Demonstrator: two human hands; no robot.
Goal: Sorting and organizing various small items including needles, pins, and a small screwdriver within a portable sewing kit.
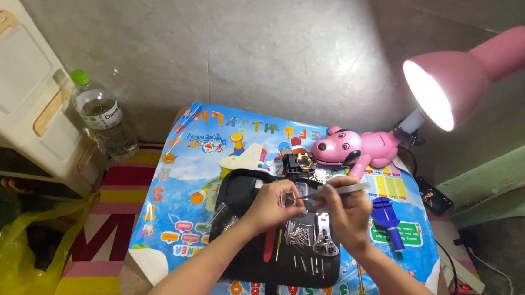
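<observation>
My left hand point(273, 203) pinches a small clear plastic piece point(292, 198) above a black tool case point(241, 194). My right hand point(346, 208) grips grey tweezers point(338, 189) whose tips point left to that piece. Both hands hover over the open case, which lies on a small table with a colourful cartoon top point(185, 170). Below the hands, in the case, lie several thin metal pins point(295, 232), a steel wrench-like tool point(324, 235) and a red-handled tool point(269, 244). A small black holder with a round metal part point(297, 162) stands just beyond the case.
A lit pink dog-shaped desk lamp point(360, 147) stands at the table's far right, its shade point(470, 74) high on the right. A blue tool point(388, 214) lies to the right of my hand. On the floor at left: a water bottle point(100, 118), white drawers point(22, 89), a yellow bag point(20, 253).
</observation>
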